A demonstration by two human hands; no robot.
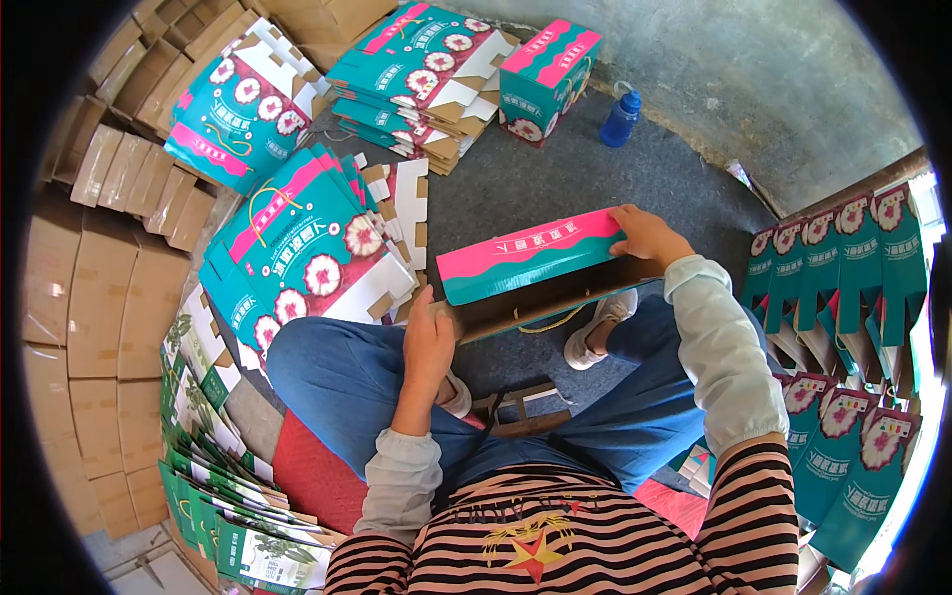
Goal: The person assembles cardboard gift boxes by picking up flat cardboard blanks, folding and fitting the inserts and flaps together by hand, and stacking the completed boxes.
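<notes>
Between my knees I hold a teal and pink cardboard gift box [531,260], its long pink-edged panel raised and its brown inside showing. A yellow cord handle [551,322] hangs from its near side. My left hand [429,335] grips the box's left end, the fingers partly hidden by the cardboard. At the other end, my right hand [645,238] is closed over the top right corner, fingertips on the pink strip. A stack of flat teal cartons [307,248] with cord handles lies just left of the box.
More flat cartons [421,59] are piled ahead, beside a folded-up teal box [550,79] and a blue bottle [621,117]. Brown boxes [94,288] rise at left; green cartons [238,526] lie lower left. Rows of teal boxes [843,258] stand at right, near a concrete wall [793,89].
</notes>
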